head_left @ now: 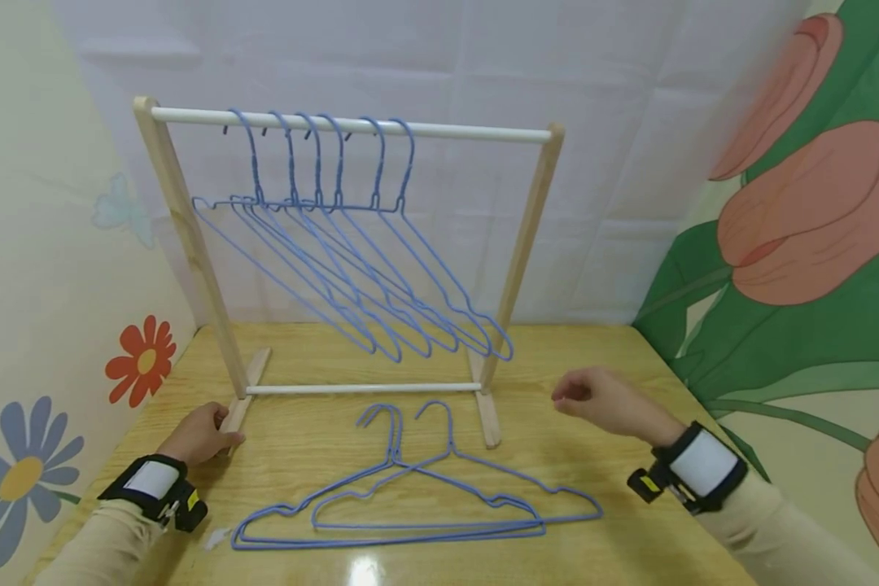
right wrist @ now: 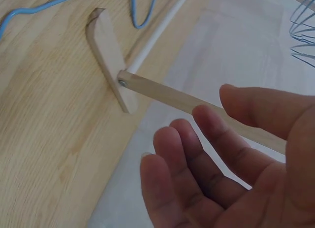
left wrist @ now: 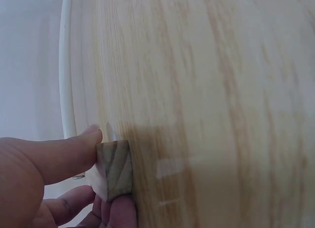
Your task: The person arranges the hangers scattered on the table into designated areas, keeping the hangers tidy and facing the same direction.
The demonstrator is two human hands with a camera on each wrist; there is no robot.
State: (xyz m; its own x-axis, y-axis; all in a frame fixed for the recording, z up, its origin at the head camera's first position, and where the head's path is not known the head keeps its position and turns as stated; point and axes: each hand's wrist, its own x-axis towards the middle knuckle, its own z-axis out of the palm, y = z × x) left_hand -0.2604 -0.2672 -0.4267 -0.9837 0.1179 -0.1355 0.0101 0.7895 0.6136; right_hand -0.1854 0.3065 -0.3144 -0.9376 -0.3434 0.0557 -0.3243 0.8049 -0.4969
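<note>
A wooden rack (head_left: 531, 220) with a white top rail stands at the back of the table. Several blue wire hangers (head_left: 337, 203) hang from that rail, slanting to the right. My left hand (head_left: 199, 433) grips the front end of the rack's left foot (left wrist: 115, 169), thumb on one side and fingers curled under the other. To the right of the rack my right hand (head_left: 604, 399) is raised over the table, its fingers loosely bent with nothing between them. In front of the rack lie more blue hangers (head_left: 388, 541), overlapping, their hooks toward the rack.
The rack's right foot (head_left: 487, 419) and lower white bar (head_left: 366, 389) rest near the flat hangers. A small white scrap (head_left: 217, 537) lies at the front left of the wooden table (head_left: 593, 488). Walls with painted flowers (head_left: 813, 220) flank the table, and a white cloth (head_left: 615, 163) hangs behind.
</note>
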